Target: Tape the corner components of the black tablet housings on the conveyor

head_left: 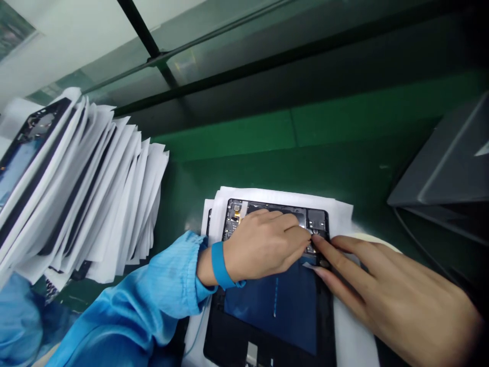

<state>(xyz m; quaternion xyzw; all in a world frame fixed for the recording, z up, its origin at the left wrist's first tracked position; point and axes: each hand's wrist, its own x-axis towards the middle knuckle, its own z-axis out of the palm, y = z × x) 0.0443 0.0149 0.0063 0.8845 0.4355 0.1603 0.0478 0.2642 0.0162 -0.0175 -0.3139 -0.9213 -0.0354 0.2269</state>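
Observation:
An open tablet housing (pixel 271 306) with a dark blue panel and small circuit parts lies on white sheets (pixel 355 326). My left hand (pixel 263 247), with a blue wrist band (pixel 221 265), reaches over its upper part. The fingers are curled together, their tips by the upper right corner; what they pinch is too small to make out. My right hand (pixel 389 290) comes in from the right, index fingertip touching the same corner close to the left fingertips. Its thumb is apart, beside a small pale tab (pixel 310 265) at the panel's edge.
A leaning stack of similar housings interleaved with white sheets (pixel 126 199) fills the left side. At the right stands a grey box-like object (pixel 454 158) with a cable below it. A dark rail (pixel 244 76) crosses behind the green table surface (pixel 244 163).

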